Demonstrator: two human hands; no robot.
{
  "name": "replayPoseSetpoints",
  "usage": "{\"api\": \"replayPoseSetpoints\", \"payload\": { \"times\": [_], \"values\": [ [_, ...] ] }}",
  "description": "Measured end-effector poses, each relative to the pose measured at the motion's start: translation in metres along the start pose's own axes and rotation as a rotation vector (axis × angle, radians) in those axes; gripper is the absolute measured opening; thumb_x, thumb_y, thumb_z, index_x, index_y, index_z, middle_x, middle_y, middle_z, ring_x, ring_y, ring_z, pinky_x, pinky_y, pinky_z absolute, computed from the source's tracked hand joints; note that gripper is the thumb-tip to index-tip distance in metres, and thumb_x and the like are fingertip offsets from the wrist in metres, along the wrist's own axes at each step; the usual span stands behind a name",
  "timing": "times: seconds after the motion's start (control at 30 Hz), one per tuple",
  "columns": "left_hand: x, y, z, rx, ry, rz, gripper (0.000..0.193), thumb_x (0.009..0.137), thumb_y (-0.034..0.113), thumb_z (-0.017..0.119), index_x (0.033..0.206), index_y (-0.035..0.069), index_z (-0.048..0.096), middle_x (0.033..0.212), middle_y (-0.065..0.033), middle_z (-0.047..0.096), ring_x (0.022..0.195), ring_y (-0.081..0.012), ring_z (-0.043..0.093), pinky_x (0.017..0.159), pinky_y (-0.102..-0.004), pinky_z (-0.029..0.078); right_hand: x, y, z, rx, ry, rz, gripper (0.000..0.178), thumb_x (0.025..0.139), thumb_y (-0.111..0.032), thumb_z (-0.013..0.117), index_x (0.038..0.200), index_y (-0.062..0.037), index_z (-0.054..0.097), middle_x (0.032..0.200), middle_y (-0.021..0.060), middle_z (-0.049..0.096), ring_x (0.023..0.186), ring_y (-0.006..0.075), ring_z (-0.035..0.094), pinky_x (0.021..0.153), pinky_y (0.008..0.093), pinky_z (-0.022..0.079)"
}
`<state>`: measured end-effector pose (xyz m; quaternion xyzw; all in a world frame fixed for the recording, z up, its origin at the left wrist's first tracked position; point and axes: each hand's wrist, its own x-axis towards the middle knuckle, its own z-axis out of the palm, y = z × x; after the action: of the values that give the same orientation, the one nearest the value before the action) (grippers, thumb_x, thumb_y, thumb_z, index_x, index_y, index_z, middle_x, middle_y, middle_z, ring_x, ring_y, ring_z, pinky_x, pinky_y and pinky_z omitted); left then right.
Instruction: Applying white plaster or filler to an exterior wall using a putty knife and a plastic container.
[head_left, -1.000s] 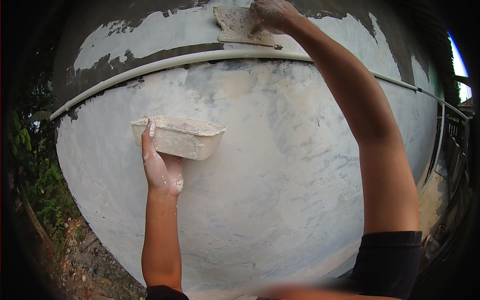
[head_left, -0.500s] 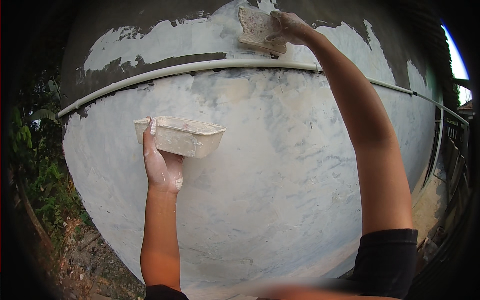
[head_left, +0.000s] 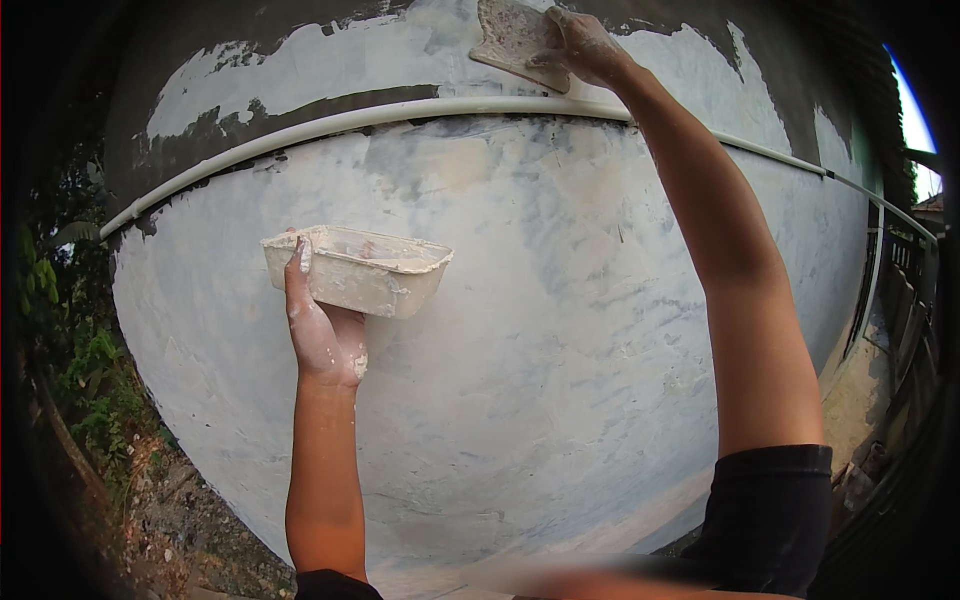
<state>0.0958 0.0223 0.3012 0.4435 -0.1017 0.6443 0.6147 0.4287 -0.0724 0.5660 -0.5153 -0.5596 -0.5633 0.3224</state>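
My left hand (head_left: pixel 325 335) grips a rectangular, off-white plastic tub (head_left: pixel 375 283) from below, its thumb up over the near side. White paste coats the tub's rim and inside, and smears of it cling to my thumb and wrist. High up, my right hand (head_left: pixel 590 48) is closed on a flat, paste-caked scraper (head_left: pixel 515 42), which lies against the wall (head_left: pixel 540 350) above the pipe. White filler covers much of the wall, with bare dark grey patches along the top.
A white pipe (head_left: pixel 350 122) runs across the wall just below the scraper. Green plants (head_left: pixel 100 390) and rubble ground (head_left: pixel 200 520) lie to the left. On the right stand a fence (head_left: pixel 905 270) and a roof edge.
The wall and pipe sit slightly higher and further left in view. The scraper in my right hand is a little nearer the top edge; my left hand still holds the tub.
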Motion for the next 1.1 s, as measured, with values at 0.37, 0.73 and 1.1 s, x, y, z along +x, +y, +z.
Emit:
{"api": "replayPoseSetpoints", "payload": {
  "times": [0.37,0.73,1.1],
  "values": [
    [-0.004,0.018,-0.003,0.032,-0.030,-0.030,0.051,0.099,0.043,0.045,0.140,0.012,0.038,0.133,-0.0078,0.045,0.128,-0.0237,0.042,0.109,-0.0423,0.036,-0.005,-0.036,-0.022,-0.023,-0.143,-0.058,0.058,0.073,-0.023,0.083,0.117,0.0030,0.055,0.103,0.0231,0.067,0.097,0.0399,0.064,0.085,0.0445,0.051],
    [-0.006,0.018,-0.018,0.008,0.004,-0.049,0.058,0.095,0.044,0.053,0.142,0.015,0.038,0.132,-0.0055,0.047,0.124,-0.0228,0.045,0.107,-0.0410,0.036,0.005,-0.004,-0.049,-0.206,0.004,0.084,0.035,0.087,-0.024,0.064,0.110,0.0026,0.060,0.099,0.0231,0.068,0.099,0.0379,0.064,0.081,0.0451,0.051],
    [-0.005,0.030,-0.028,0.007,0.055,0.024,0.054,0.095,0.045,0.052,0.137,0.012,0.042,0.131,-0.0065,0.047,0.125,-0.0228,0.045,0.107,-0.0410,0.036,-0.011,-0.040,-0.008,-0.011,-0.138,-0.125,0.059,0.073,-0.023,0.083,0.117,0.0039,0.054,0.110,0.0259,0.064,0.105,0.0431,0.059,0.089,0.0460,0.048]
  ]
}}
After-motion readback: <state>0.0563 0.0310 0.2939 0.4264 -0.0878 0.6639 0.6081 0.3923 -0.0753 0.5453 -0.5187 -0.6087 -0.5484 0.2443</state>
